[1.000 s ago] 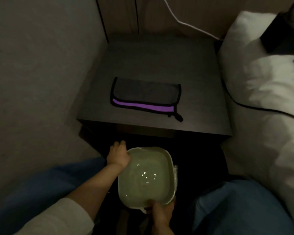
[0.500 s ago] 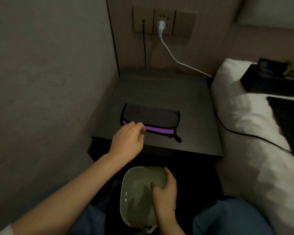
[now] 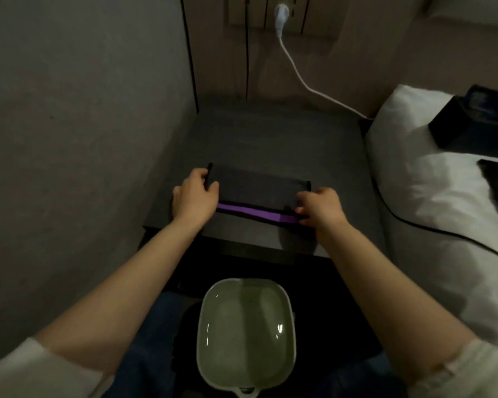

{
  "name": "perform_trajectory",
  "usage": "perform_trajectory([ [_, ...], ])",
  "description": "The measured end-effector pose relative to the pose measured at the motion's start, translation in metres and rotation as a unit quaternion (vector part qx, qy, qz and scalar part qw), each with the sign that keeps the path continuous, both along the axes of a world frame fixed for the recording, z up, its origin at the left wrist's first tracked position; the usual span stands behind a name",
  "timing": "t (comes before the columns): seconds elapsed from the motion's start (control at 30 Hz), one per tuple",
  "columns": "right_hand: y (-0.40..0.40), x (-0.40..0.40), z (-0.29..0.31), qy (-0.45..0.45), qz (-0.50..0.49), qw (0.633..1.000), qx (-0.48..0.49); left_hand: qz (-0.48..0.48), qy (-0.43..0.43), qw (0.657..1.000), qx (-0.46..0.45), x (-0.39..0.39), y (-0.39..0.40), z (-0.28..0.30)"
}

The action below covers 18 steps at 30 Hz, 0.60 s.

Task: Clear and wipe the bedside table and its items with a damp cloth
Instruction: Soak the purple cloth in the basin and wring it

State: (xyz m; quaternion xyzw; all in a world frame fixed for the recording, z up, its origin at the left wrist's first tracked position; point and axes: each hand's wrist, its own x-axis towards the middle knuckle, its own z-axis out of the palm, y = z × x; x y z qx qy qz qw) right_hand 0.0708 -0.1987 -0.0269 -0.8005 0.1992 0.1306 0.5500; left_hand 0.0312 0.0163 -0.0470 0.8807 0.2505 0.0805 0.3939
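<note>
The folded dark cloth with the purple stripe (image 3: 256,193) lies near the front edge of the bedside table (image 3: 273,139), roughly centred between its left and right edges. The left hand (image 3: 194,201) grips the cloth's left end, thumb on top and fingers curled round the edge. The right hand (image 3: 321,209) pinches its right end near the front-right corner, fingers bent onto the fabric.

Directly below the table's front edge sits a pale green basin of water (image 3: 246,328), between the person's knees. If the cloth is lifted towards it carelessly, an elbow or knee could likely tip the basin and spill water on the floor or the bedding (image 3: 431,214) just beside the table's right edge. A cloth soaked and not wrung would probably drip across the tabletop, and towards the wall socket (image 3: 279,12) above the back edge, where a white cable (image 3: 305,81) is plugged in.

Counted: one cloth, one table, one basin, two hands, one white cable, one thin black cable (image 3: 443,235) across the bedding, and one dark box (image 3: 477,122) on the bed.
</note>
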Motion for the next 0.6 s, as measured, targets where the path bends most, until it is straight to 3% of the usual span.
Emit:
perform_trajectory([
  [0.1,0.007,0.010,-0.003,0.030,-0.002,0.999,-0.014,0.046,0.023,0.996,-0.076,0.019,0.006,0.002],
  [0.27,0.009,0.012,0.001,0.027,0.034,0.997,-0.070,0.030,0.089,0.995,-0.018,0.032,0.013,0.002],
  [0.5,-0.007,-0.021,0.026,-0.109,0.087,0.988,-0.063,0.003,-0.130,0.981,-0.145,0.001,0.003,0.027],
  [0.6,-0.008,-0.045,0.043,-0.169,0.110,0.978,0.056,-0.039,-0.210,0.957,-0.197,-0.027,-0.014,0.055],
])
